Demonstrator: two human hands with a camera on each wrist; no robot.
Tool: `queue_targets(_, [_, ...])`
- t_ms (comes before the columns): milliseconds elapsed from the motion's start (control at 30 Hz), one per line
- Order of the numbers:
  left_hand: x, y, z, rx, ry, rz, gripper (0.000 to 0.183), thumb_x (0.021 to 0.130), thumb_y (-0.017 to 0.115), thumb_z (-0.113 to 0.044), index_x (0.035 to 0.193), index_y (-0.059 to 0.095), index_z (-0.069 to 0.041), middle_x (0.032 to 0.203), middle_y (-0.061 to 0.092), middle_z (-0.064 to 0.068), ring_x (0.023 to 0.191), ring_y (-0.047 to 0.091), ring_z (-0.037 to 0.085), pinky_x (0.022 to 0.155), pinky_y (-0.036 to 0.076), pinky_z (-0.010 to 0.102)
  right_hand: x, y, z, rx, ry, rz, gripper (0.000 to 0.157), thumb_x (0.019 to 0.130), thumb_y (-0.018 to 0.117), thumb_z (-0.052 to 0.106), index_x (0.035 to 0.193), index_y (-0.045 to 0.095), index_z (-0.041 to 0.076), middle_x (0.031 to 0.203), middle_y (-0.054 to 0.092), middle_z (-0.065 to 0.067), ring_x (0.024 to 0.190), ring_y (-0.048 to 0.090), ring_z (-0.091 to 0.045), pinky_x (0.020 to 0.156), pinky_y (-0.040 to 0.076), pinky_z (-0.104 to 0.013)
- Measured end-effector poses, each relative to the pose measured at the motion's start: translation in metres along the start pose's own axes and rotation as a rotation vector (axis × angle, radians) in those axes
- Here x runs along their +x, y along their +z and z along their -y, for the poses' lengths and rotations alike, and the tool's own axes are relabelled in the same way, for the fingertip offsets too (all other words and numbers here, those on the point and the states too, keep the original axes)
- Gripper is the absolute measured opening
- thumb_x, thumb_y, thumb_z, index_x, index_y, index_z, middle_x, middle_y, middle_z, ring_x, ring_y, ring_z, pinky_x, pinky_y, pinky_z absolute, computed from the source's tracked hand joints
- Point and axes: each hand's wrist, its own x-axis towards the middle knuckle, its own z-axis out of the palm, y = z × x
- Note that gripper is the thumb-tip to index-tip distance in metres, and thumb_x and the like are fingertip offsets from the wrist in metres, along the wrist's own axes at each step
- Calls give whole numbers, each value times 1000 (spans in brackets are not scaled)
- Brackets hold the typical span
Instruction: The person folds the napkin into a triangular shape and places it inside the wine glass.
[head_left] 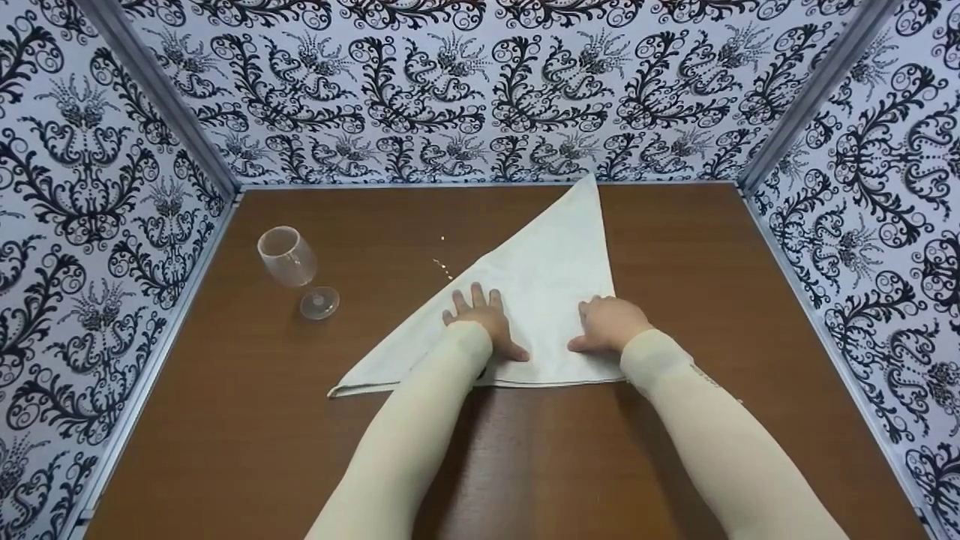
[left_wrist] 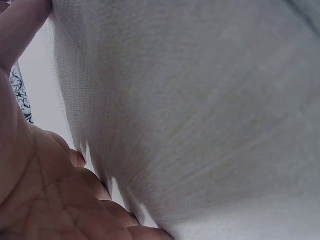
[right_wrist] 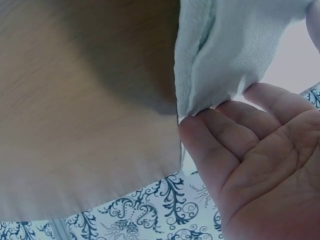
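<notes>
A white cloth napkin (head_left: 544,255), folded into a triangle, lies on the brown table. One point reaches the back edge and another stretches to the front left. My left hand (head_left: 486,319) rests on its middle with fingers spread and the thumb pointing right. Near the right edge, my right hand (head_left: 613,324) presses the cloth with its fingertips. Up close in the left wrist view, the left fingertips (left_wrist: 117,215) meet the fabric (left_wrist: 200,125). In the right wrist view, the right fingers (right_wrist: 215,145) touch the cloth beside its layered edge (right_wrist: 185,75).
A clear stemmed wine glass (head_left: 289,259) is at the left of the table (head_left: 225,420). Small pale specks (head_left: 442,265) lie between it and the napkin. Patterned black-and-white walls (head_left: 480,90) enclose the back and both sides, with metal rails (head_left: 817,67) at the corners.
</notes>
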Motion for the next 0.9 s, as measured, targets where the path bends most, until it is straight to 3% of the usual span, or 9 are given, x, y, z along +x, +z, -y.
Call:
queue_targets(100, [-2, -2, 2, 3, 17, -2, 140, 69, 82, -79, 172, 7, -20, 178, -6, 16, 163, -3, 49, 128, 20, 66, -1, -3, 1, -3, -11, 10, 73, 93, 72, 55, 133, 65, -7, 127, 70, -28, 113, 69, -44, 97, 58, -58])
queue_targets(233, [-2, -2, 4, 20, 38, 6, 138, 71, 82, -77, 172, 6, -21, 178, -8, 14, 163, -5, 47, 128, 18, 65, 3, -10, -2, 47, -5, -17, 52, 91, 74, 52, 102, 74, 1, 99, 76, -18, 88, 69, -34, 80, 60, -55])
queue_targets(300, [-3, -2, 5, 23, 47, 6, 138, 71, 83, -77, 172, 6, -21, 178, -8, 14, 163, -6, 46, 129, 17, 65, 8, -13, -8, 72, -19, -47, 51, 92, 75, 48, 111, 74, 1, 112, 76, -20, 100, 71, -37, 89, 59, -56])
queue_targets(367, [-3, -2, 6, 22, 58, 5, 138, 72, 83, -76, 172, 6, -21, 178, -7, 14, 163, -6, 47, 129, 17, 66, 11, -12, -15, 104, -34, -47, 61, 93, 75, 45, 135, 67, 1, 139, 66, -25, 127, 64, -44, 106, 52, -58])
queue_targets(467, [-1, 0, 8, 26, 73, -6, 137, 71, 83, -77, 172, 7, -21, 178, -5, 15, 163, -5, 47, 128, 17, 67, 16, -6, -25, 138, -60, 14, 86, 96, 75, 44, 163, 38, 5, 169, 29, -29, 155, 31, -52, 125, 31, -62])
queue_targets(567, [5, 4, 10, 44, 69, -17, 137, 70, 82, -78, 172, 8, -22, 179, -5, 14, 163, -4, 47, 127, 17, 69, 19, 2, -29, 174, -57, 61, 91, 96, 74, 47, 166, 31, 8, 171, 19, -30, 156, 23, -54, 126, 26, -63])
queue_targets(667, [5, 6, 8, 84, 35, -44, 134, 71, 82, -78, 171, 11, -23, 179, -3, 14, 163, -1, 48, 126, 19, 70, 21, 5, -28, 174, -58, 54, 92, 96, 73, 49, 165, 31, 6, 170, 20, -32, 155, 25, -56, 125, 28, -64])
queue_targets(900, [-19, 6, -5, -28, -31, -9, 127, 79, 74, -78, 171, 10, -21, 178, -2, 18, 162, 2, 51, 125, 25, 67, 20, 8, -22, 129, -33, 51, 93, 98, 70, 53, 166, 29, 5, 170, 21, -33, 154, 26, -57, 126, 27, -64])
